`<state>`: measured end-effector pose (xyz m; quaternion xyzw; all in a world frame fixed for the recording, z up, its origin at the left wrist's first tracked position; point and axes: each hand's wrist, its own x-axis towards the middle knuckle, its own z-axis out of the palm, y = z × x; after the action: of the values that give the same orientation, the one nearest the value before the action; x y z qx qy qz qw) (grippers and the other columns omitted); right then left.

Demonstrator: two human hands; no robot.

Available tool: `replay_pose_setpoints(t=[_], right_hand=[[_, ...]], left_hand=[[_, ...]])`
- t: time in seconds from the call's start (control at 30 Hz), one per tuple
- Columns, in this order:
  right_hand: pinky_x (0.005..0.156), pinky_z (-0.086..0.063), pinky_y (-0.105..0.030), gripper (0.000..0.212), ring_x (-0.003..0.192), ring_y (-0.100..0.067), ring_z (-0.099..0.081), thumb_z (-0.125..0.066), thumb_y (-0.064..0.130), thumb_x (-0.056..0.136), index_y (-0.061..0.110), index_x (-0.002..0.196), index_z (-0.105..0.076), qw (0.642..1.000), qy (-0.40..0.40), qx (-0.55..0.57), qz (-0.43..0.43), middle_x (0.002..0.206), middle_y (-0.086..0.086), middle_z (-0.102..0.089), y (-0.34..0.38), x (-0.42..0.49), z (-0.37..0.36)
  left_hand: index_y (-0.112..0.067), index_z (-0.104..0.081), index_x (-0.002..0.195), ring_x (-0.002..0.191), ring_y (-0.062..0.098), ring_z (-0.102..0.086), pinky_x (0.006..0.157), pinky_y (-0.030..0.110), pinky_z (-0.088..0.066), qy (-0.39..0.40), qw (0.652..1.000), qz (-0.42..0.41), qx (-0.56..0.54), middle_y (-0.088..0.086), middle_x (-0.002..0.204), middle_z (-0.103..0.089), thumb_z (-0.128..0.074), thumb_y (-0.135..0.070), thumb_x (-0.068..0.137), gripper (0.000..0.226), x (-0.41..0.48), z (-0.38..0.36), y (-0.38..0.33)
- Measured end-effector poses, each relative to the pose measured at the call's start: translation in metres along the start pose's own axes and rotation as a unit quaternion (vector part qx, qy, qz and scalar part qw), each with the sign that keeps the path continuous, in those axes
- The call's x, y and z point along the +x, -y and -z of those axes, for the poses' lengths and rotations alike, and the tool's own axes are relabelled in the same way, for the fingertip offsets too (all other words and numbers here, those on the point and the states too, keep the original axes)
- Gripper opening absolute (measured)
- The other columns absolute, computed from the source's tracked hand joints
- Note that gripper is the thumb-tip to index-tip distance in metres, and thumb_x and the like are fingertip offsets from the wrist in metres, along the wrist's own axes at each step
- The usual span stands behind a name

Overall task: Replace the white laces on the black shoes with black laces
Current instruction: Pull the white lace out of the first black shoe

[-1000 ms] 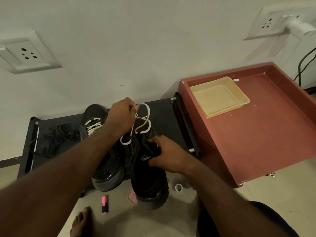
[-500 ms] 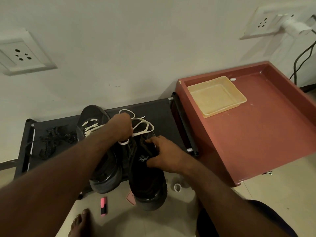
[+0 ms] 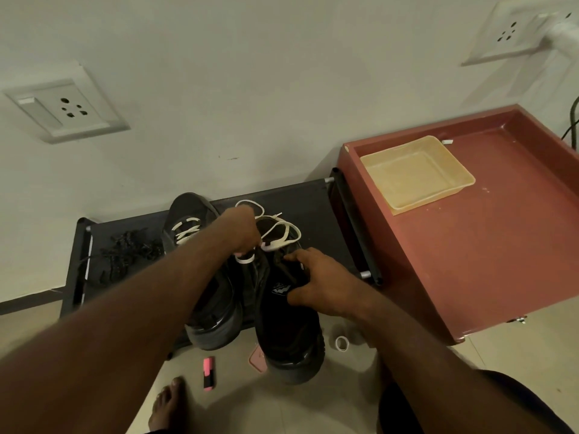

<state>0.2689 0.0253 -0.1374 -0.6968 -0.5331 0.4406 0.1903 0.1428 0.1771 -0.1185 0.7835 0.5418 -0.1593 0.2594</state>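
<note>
Left hand dropped, gripping lace; right hand holds shoe on rack.

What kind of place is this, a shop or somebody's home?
Probably a room in a home: a low shoe rack stands against a wall with sockets, and a bare foot rests on the floor.

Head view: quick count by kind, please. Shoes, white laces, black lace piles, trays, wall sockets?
Shoes: 2
White laces: 2
Black lace piles: 1
Trays: 2
Wall sockets: 2
Total: 9
</note>
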Motion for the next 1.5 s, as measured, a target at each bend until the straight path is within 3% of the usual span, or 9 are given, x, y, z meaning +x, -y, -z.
replay_pose_setpoints(t=[0.13, 0.33, 0.53, 0.73, 0.9, 1.03, 1.17, 1.33, 1.5], right_hand=[[0.099, -0.052, -0.033, 0.072, 0.116, -0.014, -0.053, -0.080, 0.025, 0.076, 0.024, 0.142, -0.050, 1.000, 0.002, 0.003, -0.001, 0.128, 0.004, -0.048, 0.001, -0.001, 0.000], [0.099, -0.052, -0.033, 0.073, 0.117, -0.014, -0.052, -0.080, 0.025, 0.077, 0.025, 0.142, -0.049, 1.000, 0.007, 0.007, -0.007, 0.128, 0.005, -0.047, 0.001, -0.001, 0.000], [0.092, -0.050, -0.026, 0.072, 0.114, -0.012, -0.051, -0.079, 0.026, 0.077, 0.023, 0.142, -0.049, 1.000, 0.008, 0.005, -0.001, 0.123, 0.006, -0.046, 0.001, -0.002, 0.001], [0.094, -0.054, -0.029, 0.068, 0.114, -0.012, -0.054, -0.080, 0.022, 0.077, 0.022, 0.139, -0.052, 1.000, 0.006, 0.028, 0.003, 0.130, 0.006, -0.048, 0.003, -0.004, 0.002], [0.095, -0.053, -0.029, 0.070, 0.115, -0.012, -0.054, -0.080, 0.023, 0.077, 0.022, 0.141, -0.051, 1.000, 0.006, 0.028, 0.000, 0.132, 0.005, -0.047, 0.003, -0.004, 0.002], [0.092, -0.053, -0.026, 0.068, 0.112, -0.010, -0.052, -0.079, 0.022, 0.078, 0.023, 0.139, -0.051, 0.999, 0.013, 0.042, -0.002, 0.127, 0.009, -0.046, 0.003, -0.004, 0.003], [0.092, -0.050, -0.025, 0.070, 0.114, -0.011, -0.051, -0.079, 0.024, 0.078, 0.023, 0.141, -0.050, 0.999, 0.018, 0.030, -0.003, 0.123, 0.008, -0.046, 0.002, -0.003, 0.002], [0.092, -0.051, -0.027, 0.070, 0.112, -0.012, -0.052, -0.079, 0.024, 0.077, 0.023, 0.140, -0.050, 1.000, 0.010, 0.024, -0.002, 0.120, 0.008, -0.046, 0.002, -0.003, 0.002], [0.088, -0.051, -0.025, 0.069, 0.109, -0.012, -0.053, -0.080, 0.023, 0.077, 0.023, 0.140, -0.051, 1.000, 0.010, 0.024, -0.002, 0.120, 0.007, -0.047, 0.003, -0.002, 0.001]], left_hand=[[0.000, -0.065, 0.103, 0.102, 0.032, -0.065, 0.086, 0.036, -0.051, -0.010, 0.999, 0.004, 0.044, 0.015, 0.096, -0.066, -0.071, -0.029, 0.087, 0.034, 0.000, -0.010, -0.003], [-0.003, -0.066, 0.103, 0.095, 0.029, -0.067, 0.074, 0.031, -0.051, -0.005, 1.000, 0.000, 0.001, 0.014, 0.103, -0.069, -0.058, -0.015, 0.091, 0.019, 0.002, -0.009, 0.003], [-0.014, -0.055, 0.094, 0.081, 0.021, -0.059, 0.070, 0.032, -0.046, -0.246, 0.937, -0.082, -0.234, 0.006, 0.089, -0.064, -0.051, -0.015, 0.099, 0.007, -0.003, -0.008, -0.012], [0.000, -0.058, 0.114, 0.108, 0.033, -0.061, 0.084, 0.037, -0.047, -0.057, 0.995, -0.001, 0.085, 0.018, 0.116, -0.064, -0.062, -0.032, 0.093, 0.039, 0.001, -0.013, -0.004], [-0.002, -0.065, 0.103, 0.099, 0.031, -0.064, 0.079, 0.034, -0.048, -0.032, 0.995, -0.014, 0.091, 0.015, 0.104, -0.067, -0.063, -0.029, 0.091, 0.030, 0.005, -0.014, 0.000], [-0.005, -0.064, 0.092, 0.081, 0.021, -0.063, 0.067, 0.029, -0.046, -0.147, 0.982, -0.058, -0.104, 0.004, 0.081, -0.063, -0.052, -0.019, 0.099, 0.020, 0.004, -0.009, -0.008], [-0.014, -0.053, 0.093, 0.074, 0.015, -0.060, 0.060, 0.023, -0.045, -0.320, 0.883, -0.092, -0.331, 0.000, 0.081, -0.060, -0.049, -0.019, 0.101, 0.011, -0.005, 0.000, -0.016], [-0.006, -0.058, 0.088, 0.078, 0.027, -0.064, 0.069, 0.033, -0.049, -0.068, 0.997, -0.002, -0.022, 0.013, 0.087, -0.068, -0.055, -0.032, 0.097, 0.028, 0.005, -0.011, 0.001], [-0.001, -0.062, 0.105, 0.099, 0.029, -0.063, 0.079, 0.034, -0.047, -0.033, 0.996, 0.004, 0.080, 0.012, 0.103, -0.066, -0.069, -0.036, 0.089, 0.038, 0.002, -0.014, -0.004]])
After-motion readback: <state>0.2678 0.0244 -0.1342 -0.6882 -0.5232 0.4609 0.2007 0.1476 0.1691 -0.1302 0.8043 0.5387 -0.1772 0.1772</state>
